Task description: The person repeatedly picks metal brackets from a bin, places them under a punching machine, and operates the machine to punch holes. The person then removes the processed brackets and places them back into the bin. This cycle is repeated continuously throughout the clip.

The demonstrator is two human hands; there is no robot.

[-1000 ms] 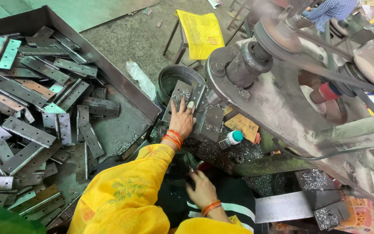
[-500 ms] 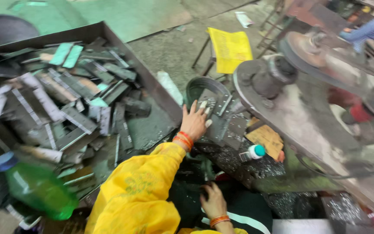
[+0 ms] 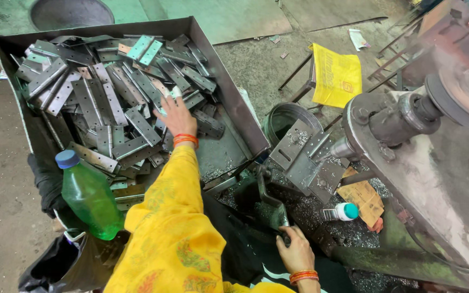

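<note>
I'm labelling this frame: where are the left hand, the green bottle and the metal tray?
left hand [image 3: 173, 116], head view, back of the hand.
green bottle [image 3: 89, 199], head view, middle of its body.
metal tray [image 3: 233, 100], head view, right wall.

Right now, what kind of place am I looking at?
Most likely a small metalworking shop. A big tray is heaped with flat steel brackets, the left hand reaching into them, beside a heavy press-like machine with metal shavings below.

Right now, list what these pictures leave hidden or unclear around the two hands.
Head view only:
- Left hand fingertips: sunk among the metal plates; which plate they touch cannot be told.
- Right hand: its palm covers the dark bent lever; grip unclear.
- Press machine: cut off by the right edge; its wheel is blurred.
- Green bottle: base hidden by the yellow sleeve.
</note>
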